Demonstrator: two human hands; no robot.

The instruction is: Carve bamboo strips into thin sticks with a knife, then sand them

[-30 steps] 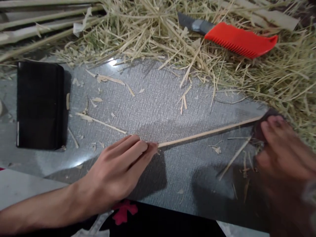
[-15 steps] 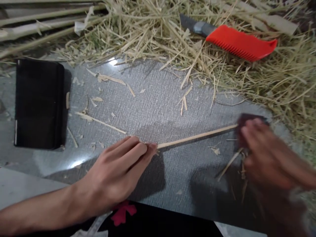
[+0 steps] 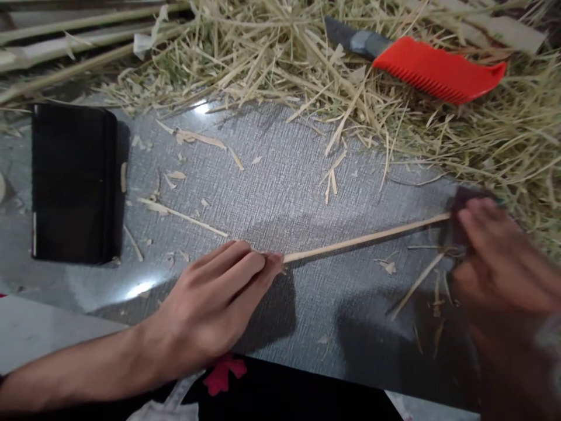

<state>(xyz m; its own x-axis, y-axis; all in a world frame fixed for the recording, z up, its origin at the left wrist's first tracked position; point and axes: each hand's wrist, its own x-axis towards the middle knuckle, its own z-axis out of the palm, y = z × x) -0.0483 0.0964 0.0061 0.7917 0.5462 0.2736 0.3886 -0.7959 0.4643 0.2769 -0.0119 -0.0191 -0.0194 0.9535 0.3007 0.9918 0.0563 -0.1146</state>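
Observation:
A thin pale bamboo stick lies slanted over the grey textured board. My left hand pinches its near end, fingers closed and pressed together on it. At the stick's far end my right hand, blurred by motion, grips a small dark piece, perhaps sandpaper, folded round the stick.
A knife with a red ribbed handle lies in a heap of bamboo shavings at the back. A black rectangular block sits at the left. Long bamboo strips lie at the top left. Loose slivers are scattered over the board.
My right hand slid the dark piece inward along the stick, then back out toward its far end. My left hand stayed in place holding the near end.

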